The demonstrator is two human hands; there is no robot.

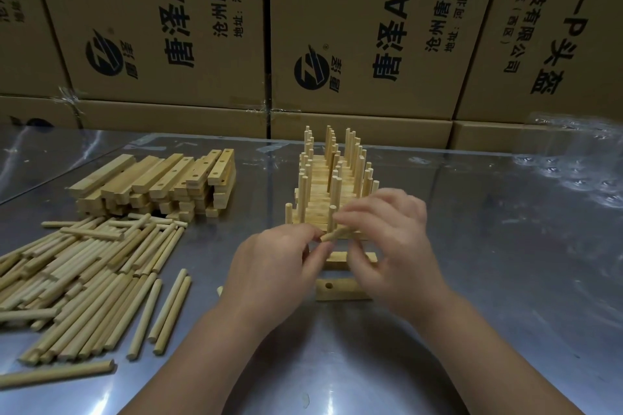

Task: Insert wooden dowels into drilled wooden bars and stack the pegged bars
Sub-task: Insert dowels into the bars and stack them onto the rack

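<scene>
both hands meet over the metal surface (pixel 472 280), just in front of the stack of pegged bars (pixel 313 209). the left hand (pixel 276 266) pinches one end of a short dowel (pixel 333 234), its fingers curled together on it. the right hand (pixel 387 236) grips the other end, fingers clamped round it. the dowel is held tilted above two drilled bars (pixel 337 291) lying flat on the surface. loose dowels (pixel 84 273) and a heap of unpegged bars (pixel 158 178) sit well to the left, with cardboard boxes (pixel 168 27) behind
</scene>
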